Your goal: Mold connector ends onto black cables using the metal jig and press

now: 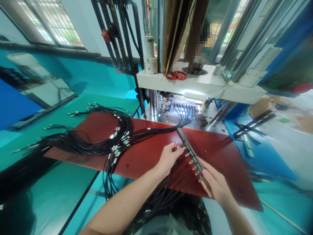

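Observation:
My left hand (168,159) pinches a thin black cable by its metal end (176,145), right beside a long dark fixture bar (189,149). Several cable ends with metal connectors (193,163) sit in a row along the bar. My right hand (216,183) grips the near end of that bar. The bar lies slanted on a red-brown board (146,150). A big bundle of black cables (97,140) with metal tips spreads over the board's left part and hangs off its front edge.
Behind the board stands a moulding press (195,81) with a lit die holding several cables (183,109). Red scissors (176,75) lie on its white ledge. Dark bars and tools (251,129) rest on the blue surface at right. Green table (49,130) at left.

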Tool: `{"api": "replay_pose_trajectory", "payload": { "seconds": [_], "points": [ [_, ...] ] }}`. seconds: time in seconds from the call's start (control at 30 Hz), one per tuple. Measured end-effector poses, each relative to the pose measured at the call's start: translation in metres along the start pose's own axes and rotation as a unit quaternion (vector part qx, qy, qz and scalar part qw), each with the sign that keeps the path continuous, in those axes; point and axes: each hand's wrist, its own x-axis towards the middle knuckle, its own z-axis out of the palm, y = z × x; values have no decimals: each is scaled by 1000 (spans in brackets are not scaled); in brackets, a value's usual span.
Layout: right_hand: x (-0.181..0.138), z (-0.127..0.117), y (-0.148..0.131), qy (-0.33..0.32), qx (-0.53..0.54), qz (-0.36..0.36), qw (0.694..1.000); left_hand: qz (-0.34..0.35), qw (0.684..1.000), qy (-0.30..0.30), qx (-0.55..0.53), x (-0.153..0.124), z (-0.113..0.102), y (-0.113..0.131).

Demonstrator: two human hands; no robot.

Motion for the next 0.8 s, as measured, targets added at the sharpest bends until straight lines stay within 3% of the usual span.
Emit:
{"api": "replay_pose_trajectory", "payload": {
  "seconds": [0.33,0.57,0.67,0.8],
  "points": [
    [1,-1,1,-27,-43,-2,999,8,1000,3,18,-1,-1,-3],
    [6,-2,2,-60,-113,-37,991,52,996,3,73,6,-3,-2],
    [6,-1,1,-47,-92,-26,994,53,995,-32,72,9,-9,4],
    [4,-2,-1,-18,-52,-12,998,42,999,12,13,11,-18,14]
  ]
}}
